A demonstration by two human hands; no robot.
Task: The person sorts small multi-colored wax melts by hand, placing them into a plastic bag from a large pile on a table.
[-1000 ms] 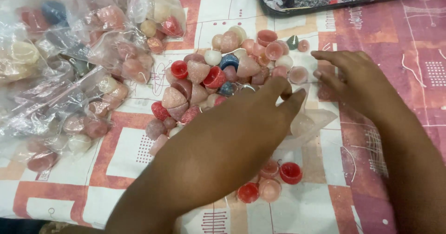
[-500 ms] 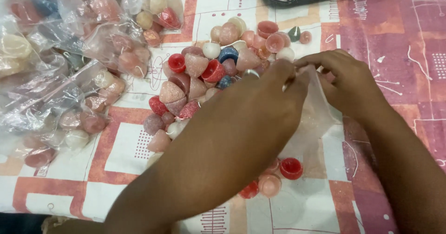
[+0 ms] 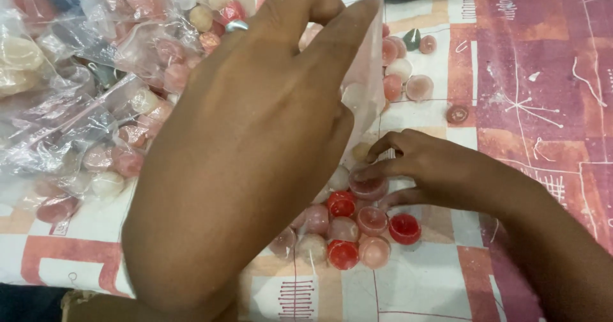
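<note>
A clear bag (image 3: 365, 73) is held up by the left hand (image 3: 255, 143), long axis running 12 to 6 o'clock, mouth at 12; its lower part is hidden behind that hand. The left fingers (image 3: 338, 31) are pressed together, pinching the bag's top edge. At 4 o'clock, a pink cup (image 3: 368, 184) on the counter (image 3: 543, 60) is pinched by the right hand (image 3: 440, 168). Packed bags (image 3: 70, 105) are blurred at 9 o'clock.

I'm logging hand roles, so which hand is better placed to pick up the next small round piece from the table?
Right. The right hand rests on the table with fingertips already on a small round pink piece, while the left hand is raised, pinching the clear plastic bag.
</note>
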